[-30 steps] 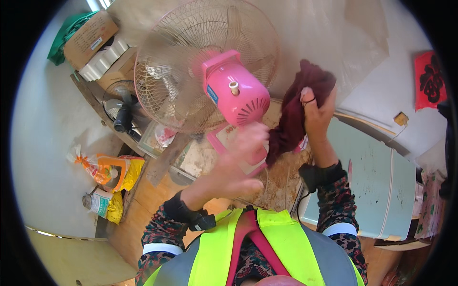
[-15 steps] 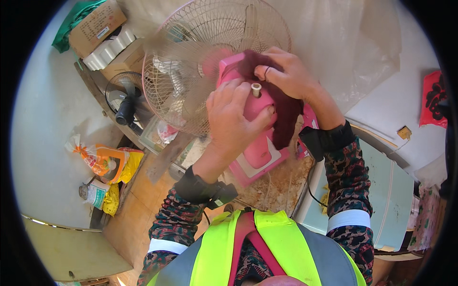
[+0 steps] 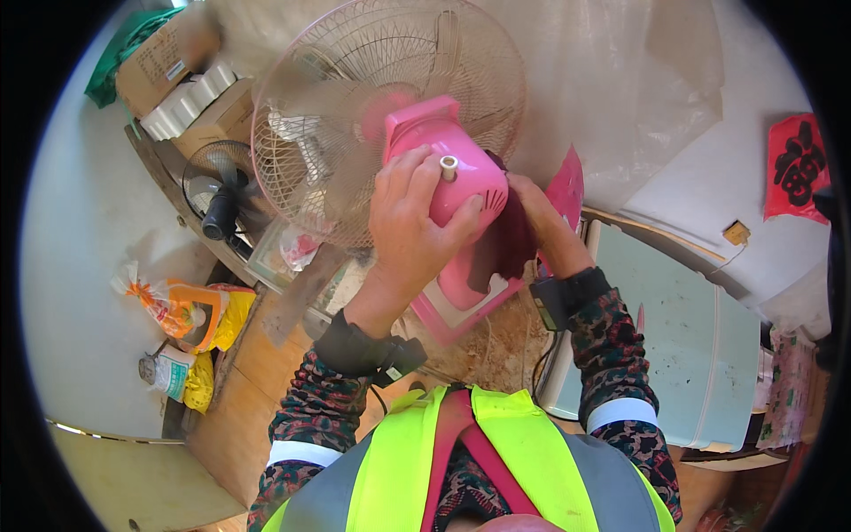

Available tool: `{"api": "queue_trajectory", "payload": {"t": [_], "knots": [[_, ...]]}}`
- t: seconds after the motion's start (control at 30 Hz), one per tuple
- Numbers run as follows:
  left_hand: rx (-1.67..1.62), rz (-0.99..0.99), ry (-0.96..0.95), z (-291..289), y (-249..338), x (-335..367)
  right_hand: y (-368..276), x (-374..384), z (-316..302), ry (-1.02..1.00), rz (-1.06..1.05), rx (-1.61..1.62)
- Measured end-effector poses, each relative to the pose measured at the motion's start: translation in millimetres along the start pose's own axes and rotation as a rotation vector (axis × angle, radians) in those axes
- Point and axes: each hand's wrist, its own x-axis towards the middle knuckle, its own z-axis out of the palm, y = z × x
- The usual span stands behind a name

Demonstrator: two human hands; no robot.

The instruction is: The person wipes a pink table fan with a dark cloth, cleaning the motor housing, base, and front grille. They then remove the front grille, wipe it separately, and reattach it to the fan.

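A pink electric fan [image 3: 461,152] stands before me, its round wire guard [image 3: 390,80] facing away. My left hand [image 3: 406,217] grips the motor housing, fingers along its left side and thumb at the rear by the vent slots. A whitish knob [image 3: 448,167] sticks up from the housing beside those fingers. On the right side, my right hand [image 3: 536,213] holds a dark maroon cloth [image 3: 505,248] against the housing, its fingers partly hidden behind it. The cloth hangs down over the fan's stand and partly covers it.
A smaller black fan [image 3: 222,208] stands at the left, below cardboard boxes [image 3: 160,66]. Nearer are colourful plastic bags [image 3: 195,310]. A pale green cabinet-like box [image 3: 665,337] lies to the right, and a red packet [image 3: 795,168] is at the far right.
My right hand has moved from the top of the housing down its right side with the cloth, baring the pink top. My left hand keeps its hold.
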Motion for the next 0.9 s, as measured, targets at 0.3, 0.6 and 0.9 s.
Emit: {"api": "queue_trajectory", "payload": {"t": [0.3,0.6,0.9], "knots": [[-0.049,-0.050,0.078,1,-4,-2,-91,-79,35,0.041,-0.471,-0.327],[0.084,-0.019,0.004,2,-4,0,-120,0,152,-0.230,-1.191,-1.847],[0.031,-0.017,0.057,9,-7,1,-149,21,93,0.004,-0.576,-1.430]]}}
